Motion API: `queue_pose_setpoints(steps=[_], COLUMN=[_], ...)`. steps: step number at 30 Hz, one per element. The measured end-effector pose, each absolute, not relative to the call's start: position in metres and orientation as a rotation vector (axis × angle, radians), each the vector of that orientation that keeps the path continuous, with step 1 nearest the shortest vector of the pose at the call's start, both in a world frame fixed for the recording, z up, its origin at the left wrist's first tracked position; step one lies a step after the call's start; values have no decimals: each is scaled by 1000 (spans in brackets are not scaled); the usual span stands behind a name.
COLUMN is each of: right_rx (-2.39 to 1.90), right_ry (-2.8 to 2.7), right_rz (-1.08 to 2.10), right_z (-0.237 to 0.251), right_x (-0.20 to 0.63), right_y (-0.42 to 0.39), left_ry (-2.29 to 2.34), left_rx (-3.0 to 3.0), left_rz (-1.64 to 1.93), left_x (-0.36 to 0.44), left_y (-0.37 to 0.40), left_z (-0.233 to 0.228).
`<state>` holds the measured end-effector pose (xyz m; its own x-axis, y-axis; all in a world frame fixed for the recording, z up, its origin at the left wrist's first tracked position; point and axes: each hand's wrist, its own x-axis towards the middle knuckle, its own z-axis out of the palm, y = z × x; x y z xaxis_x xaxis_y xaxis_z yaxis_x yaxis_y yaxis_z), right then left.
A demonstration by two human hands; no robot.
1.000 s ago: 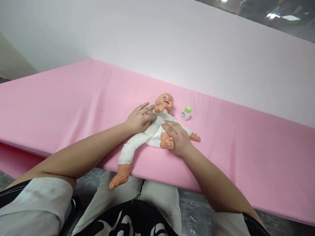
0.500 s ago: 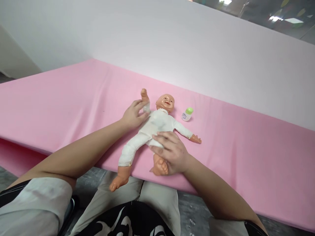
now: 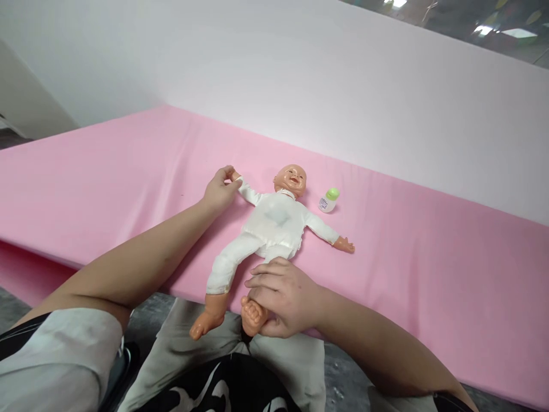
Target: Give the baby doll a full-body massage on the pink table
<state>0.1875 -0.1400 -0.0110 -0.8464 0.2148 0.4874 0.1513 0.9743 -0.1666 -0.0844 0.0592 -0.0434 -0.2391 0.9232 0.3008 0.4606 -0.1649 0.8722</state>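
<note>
A baby doll (image 3: pixel 274 220) with a white cloth body and plastic head, hands and feet lies on its back on the pink-covered table (image 3: pixel 386 274). My left hand (image 3: pixel 221 189) is closed around the doll's hand and wrist, at the end of its outstretched arm on the left. The doll's leg on the right is in the grasp of my right hand (image 3: pixel 283 294), whose fingers wrap over the lower leg and ankle. Its foot pokes out beside my thumb. The other foot (image 3: pixel 209 315) hangs over the table's front edge.
A small white bottle (image 3: pixel 328 200) with a green cap stands beside the doll's head, to the right. A white wall panel (image 3: pixel 321 86) rises behind the table. My legs (image 3: pixel 283 366) are just under the front edge.
My left hand has moved left and lowered the doll's raised arm outward. My right hand has slid down the leg toward the table edge, and the doll's foot has shifted left and nearer.
</note>
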Motion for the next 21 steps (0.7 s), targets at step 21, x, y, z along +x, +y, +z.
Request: queue_pose_setpoints(steps=[21], right_rx=[-878], right_ry=[-2314], right_rz=[71], right_z=[-9], right_x=[211], right_y=[-95], left_ry=[1012], left_rx=[2703], left_rz=[825], left_x=[-36], left_y=[-4], left_z=[-17])
